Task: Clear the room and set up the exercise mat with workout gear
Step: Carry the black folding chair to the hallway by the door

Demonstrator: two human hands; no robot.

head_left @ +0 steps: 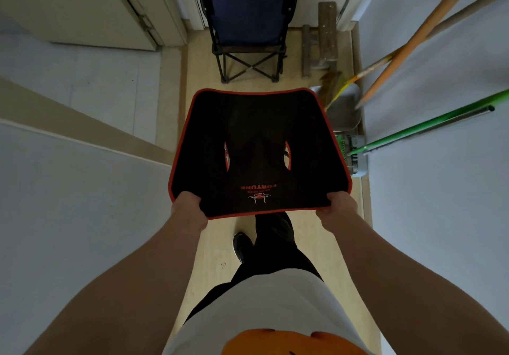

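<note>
Here: left hand (190, 211) curled round the near-left corner of a black seat (256, 134), orange-edged. Right hand (337, 211) curled round the near-right corner. The seat is held roughly level above the floor (209, 244), in a narrow passage; probably a folding chair's fabric, its underside hidden. Ahead, apart from it, a blue chair (248, 32) stands at the passage end. A wooden stool (322, 40) is just beside the chair. Brooms (413, 43) and a dustpan (344, 107) lean at the right wall.
</note>
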